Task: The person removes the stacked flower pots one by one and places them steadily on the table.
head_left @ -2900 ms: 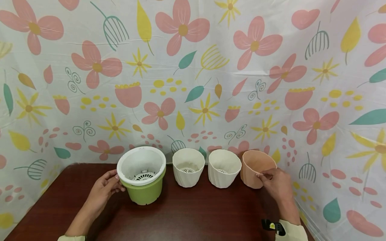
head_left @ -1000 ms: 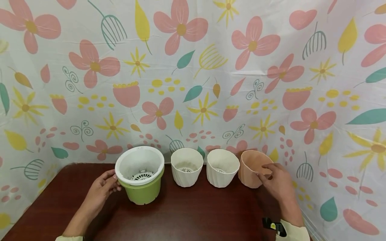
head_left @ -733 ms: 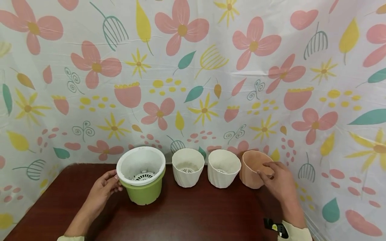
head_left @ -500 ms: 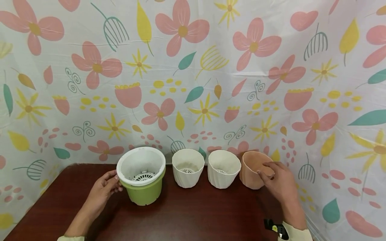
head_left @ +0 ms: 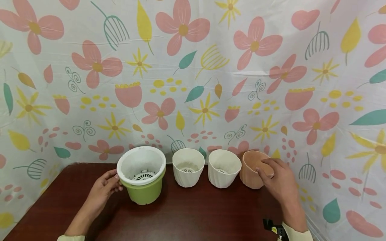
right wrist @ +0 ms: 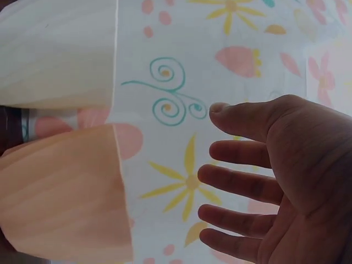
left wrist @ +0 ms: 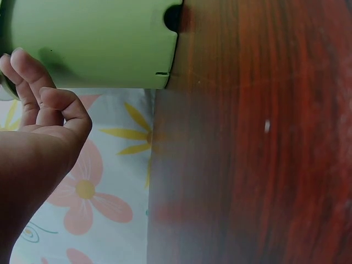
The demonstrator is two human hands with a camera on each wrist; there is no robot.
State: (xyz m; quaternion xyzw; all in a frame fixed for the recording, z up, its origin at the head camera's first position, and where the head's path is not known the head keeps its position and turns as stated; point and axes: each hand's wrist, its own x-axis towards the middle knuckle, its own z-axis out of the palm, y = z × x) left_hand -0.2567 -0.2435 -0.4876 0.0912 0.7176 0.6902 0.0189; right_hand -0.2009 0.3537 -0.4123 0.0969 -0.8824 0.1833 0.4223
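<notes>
In the head view, my left hand point(head_left: 101, 187) is at the left rim of a white flower pot point(head_left: 141, 152) nested in a green pot point(head_left: 144, 194), its thumb and index finger appearing to pinch the rim. In the left wrist view the other fingers point(left wrist: 33, 71) curl loosely beside the green wall. My right hand point(head_left: 280, 180) hovers over the near right rim of a peach flower pot point(head_left: 251, 179). In the right wrist view its fingers point(right wrist: 239, 184) are extended and apart from that pot, holding nothing.
Two cream flower pots point(head_left: 187, 179) point(head_left: 223, 179) with perforated bottoms stand upright between the nested pots and the peach one. All are in a row along the back of the dark brown table point(head_left: 187, 217). A flower-printed sheet point(head_left: 193, 77) hangs close behind and to the right.
My right fingers, on the peach pot's rim in the earliest frame, have let go, spread apart and risen slightly. My left hand and the pots stay essentially where they were.
</notes>
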